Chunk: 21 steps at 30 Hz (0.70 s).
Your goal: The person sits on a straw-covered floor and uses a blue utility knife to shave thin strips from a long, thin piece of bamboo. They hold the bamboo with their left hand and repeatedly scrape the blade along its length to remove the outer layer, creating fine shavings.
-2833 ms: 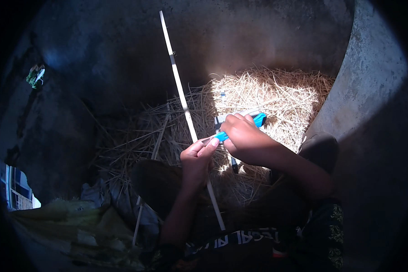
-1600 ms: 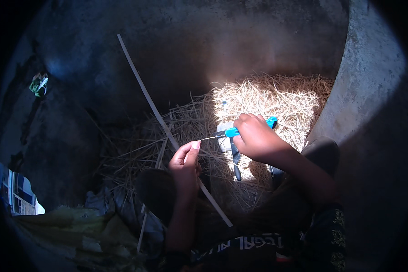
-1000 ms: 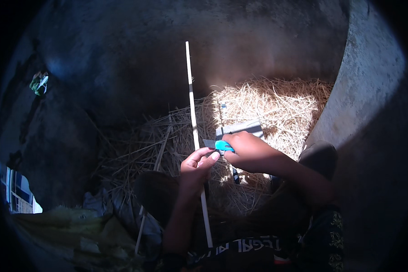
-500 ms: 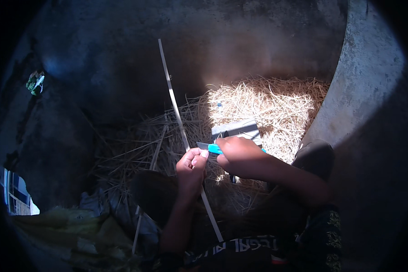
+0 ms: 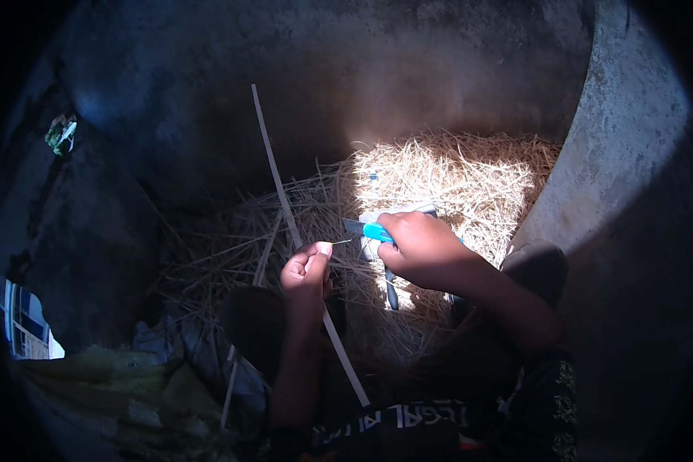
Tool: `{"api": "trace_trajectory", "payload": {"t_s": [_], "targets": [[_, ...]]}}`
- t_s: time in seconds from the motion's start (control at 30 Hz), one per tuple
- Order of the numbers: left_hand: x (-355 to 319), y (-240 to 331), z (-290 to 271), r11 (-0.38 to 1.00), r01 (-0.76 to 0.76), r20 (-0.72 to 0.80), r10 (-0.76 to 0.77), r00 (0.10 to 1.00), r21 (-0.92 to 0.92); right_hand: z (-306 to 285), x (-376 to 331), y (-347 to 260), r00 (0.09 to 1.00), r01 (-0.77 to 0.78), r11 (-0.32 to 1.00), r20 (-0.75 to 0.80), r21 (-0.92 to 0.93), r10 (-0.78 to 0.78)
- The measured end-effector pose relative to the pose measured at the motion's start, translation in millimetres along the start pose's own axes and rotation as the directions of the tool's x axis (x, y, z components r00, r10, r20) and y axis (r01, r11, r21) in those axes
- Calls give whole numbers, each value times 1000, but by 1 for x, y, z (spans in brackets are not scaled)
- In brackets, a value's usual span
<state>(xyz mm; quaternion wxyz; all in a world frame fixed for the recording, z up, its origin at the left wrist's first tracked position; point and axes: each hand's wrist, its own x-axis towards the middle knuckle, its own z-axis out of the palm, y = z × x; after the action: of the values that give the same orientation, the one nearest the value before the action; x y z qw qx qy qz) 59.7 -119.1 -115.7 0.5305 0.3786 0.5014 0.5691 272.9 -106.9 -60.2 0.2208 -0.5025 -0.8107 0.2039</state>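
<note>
My left hand [image 5: 306, 271] is closed around a long, pale, flat strip, like split bamboo [image 5: 273, 169], which runs from the far wall side down toward my lap. From its fingertips a thin short sliver [image 5: 341, 242] pokes out to the right. My right hand [image 5: 423, 250] grips a turquoise utility knife [image 5: 376, 232]. The knife's blade points left, just above the sliver and apart from it. Under the right hand a grey block [image 5: 408, 209] lies partly hidden, with a dark handle-like piece [image 5: 392, 291] below it.
Loose straw-like shavings [image 5: 470, 173] cover the floor ahead, sunlit on the right and shaded on the left. A curved concrete wall [image 5: 323, 69] encloses the space. Crumpled cloth or sacking [image 5: 123, 393] lies at lower left. Another strip [image 5: 231, 393] rests left of my left arm.
The knife has moved off the strip, a little up and right. My left hand has shifted left with the strip, and the sliver now shows at its fingertips.
</note>
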Motion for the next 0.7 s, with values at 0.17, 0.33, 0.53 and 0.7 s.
{"api": "trace_trajectory", "payload": {"t_s": [0.17, 0.33, 0.53, 0.7], "targets": [[6, 3, -20, 986, -158, -105, 162, 981, 44, -25, -6, -6, 995, -95, 988, -12, 120, 98], [-2, 9, -11, 994, -107, -27, 108, 994, 36, -14, 1, 0, 996, -75, 932, 77, 353, 52], [-2, 3, -7, 998, -40, 220, 49, 974, -43, 6, 14, 15, 915, -354, 427, 403, 832, -25], [-5, -1, -9, 996, -19, 285, 42, 958, -83, 0, 13, 5, 888, -327, 398, 423, 857, -182]]}}
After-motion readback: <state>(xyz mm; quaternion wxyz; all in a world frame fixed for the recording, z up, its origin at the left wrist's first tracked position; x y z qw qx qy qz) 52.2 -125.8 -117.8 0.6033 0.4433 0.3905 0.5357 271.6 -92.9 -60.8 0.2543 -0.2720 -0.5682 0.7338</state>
